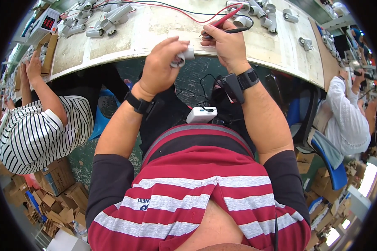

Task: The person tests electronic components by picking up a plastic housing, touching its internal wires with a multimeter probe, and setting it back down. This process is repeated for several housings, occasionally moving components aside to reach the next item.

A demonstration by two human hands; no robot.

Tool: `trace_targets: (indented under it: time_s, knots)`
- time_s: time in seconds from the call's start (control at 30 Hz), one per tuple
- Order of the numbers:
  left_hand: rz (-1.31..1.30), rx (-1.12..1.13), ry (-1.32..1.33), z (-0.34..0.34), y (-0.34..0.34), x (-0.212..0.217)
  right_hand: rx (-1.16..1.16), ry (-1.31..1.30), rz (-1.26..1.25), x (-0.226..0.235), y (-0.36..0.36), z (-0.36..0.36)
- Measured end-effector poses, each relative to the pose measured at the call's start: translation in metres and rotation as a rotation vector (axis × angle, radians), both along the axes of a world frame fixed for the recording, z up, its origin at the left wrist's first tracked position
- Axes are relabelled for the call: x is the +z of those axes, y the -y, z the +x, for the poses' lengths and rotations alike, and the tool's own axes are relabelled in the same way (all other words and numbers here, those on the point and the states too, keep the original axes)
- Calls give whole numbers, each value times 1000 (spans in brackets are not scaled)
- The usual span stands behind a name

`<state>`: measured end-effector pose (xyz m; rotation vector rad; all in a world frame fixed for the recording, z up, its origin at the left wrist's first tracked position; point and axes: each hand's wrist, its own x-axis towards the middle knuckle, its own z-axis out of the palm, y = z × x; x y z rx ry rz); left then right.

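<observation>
My left hand (160,67) is closed around a short, light-grey tube-shaped part (179,61), whose open round end faces me, just off the table's front edge. Something darker shows inside that end, too small to make out. In my right hand (231,47) are a red test probe (228,16) and a black test probe (239,30), gripped together with their tips toward the left. A gap separates the tips from the grey part. Red and black leads trail from the probes across the table to the left.
Several similar grey parts (118,14) lie on the worn white table (155,31). A white meter box with a red display (49,23) stands at the far left. Co-workers sit at both sides, one in a striped shirt (42,129), one in white (345,119). A white power bank (202,114) is at my waist.
</observation>
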<state>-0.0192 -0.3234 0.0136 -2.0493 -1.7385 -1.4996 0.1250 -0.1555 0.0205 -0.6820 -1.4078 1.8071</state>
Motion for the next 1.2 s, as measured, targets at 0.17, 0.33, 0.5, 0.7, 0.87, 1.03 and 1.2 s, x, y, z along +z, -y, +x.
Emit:
trace_targets:
  time_s: [0.17,0.33,0.5,0.7,0.87,1.03,1.2]
  knots:
    - [26,25,-237,13,11,-13,91,-9,-15,6,8,-6]
    - [25,84,-194,25,16,-17,159,60,37,6,11,-7]
    - [-20,94,-151,29,22,-28,209,154,77,3,14,-6]
    - [-8,107,-72,31,22,-23,208,125,35,3,14,-3]
    - [-95,331,424,49,25,-11,170,17,-33,3,13,-1]
    - [-60,266,927,43,16,-25,189,83,33,3,22,-2]
    - [-74,263,989,42,13,-18,192,121,121,-2,21,-2]
